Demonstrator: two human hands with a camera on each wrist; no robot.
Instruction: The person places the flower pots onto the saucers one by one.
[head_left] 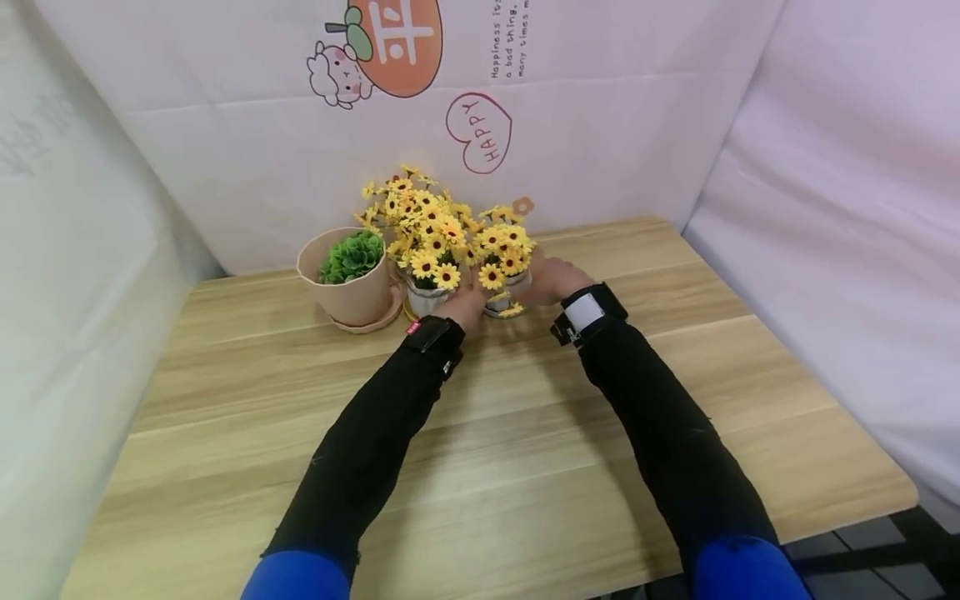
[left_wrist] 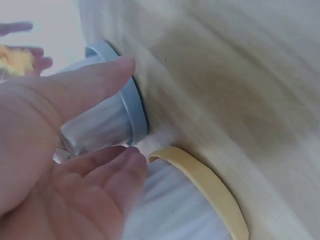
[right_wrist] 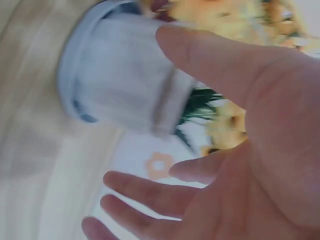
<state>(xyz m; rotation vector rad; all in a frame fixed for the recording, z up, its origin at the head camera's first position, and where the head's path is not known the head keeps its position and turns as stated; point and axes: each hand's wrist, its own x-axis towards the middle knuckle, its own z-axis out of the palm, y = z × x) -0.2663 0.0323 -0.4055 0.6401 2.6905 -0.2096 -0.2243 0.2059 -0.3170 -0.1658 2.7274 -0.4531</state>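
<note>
A pale pot of yellow daisies (right_wrist: 125, 75) stands on a grey-blue saucer (left_wrist: 134, 107) between my hands. My left hand (head_left: 465, 307) is at its left side, thumb extended across the near side and fingers between it and a second daisy pot (left_wrist: 175, 205) on a yellow saucer (left_wrist: 215, 192). On the other side, my right hand (head_left: 553, 279) has its fingers spread, with the thumb (right_wrist: 200, 52) beside the pot wall. Whether either hand touches the pot is hard to tell.
Left of the daisies stands a pink pot (head_left: 352, 300) with a green plant (head_left: 352, 257), on a pink saucer (head_left: 393, 308). All the pots line the back of the wooden table (head_left: 480, 467), close to a printed white cloth (head_left: 600, 125).
</note>
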